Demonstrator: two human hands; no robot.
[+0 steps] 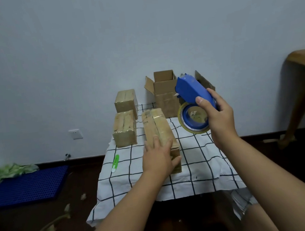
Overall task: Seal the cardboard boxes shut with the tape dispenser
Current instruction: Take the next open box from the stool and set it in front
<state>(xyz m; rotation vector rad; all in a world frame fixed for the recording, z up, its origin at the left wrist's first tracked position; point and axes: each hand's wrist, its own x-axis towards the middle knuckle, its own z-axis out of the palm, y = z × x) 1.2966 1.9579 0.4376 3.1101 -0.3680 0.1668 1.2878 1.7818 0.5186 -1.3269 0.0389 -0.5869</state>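
Hands (160, 157) press taped box (159, 131), grip dispenser (193, 99).

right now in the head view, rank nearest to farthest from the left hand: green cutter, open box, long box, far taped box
1. long box, under the left hand
2. green cutter, on the cloth to its left
3. far taped box, back left by the wall
4. open box, back centre; close to the taped box in rank.

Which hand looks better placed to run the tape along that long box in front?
The right hand, probably: it already grips the blue tape dispenser, raised above the checked cloth. The left hand lies on the long box at its near end, steadying it.
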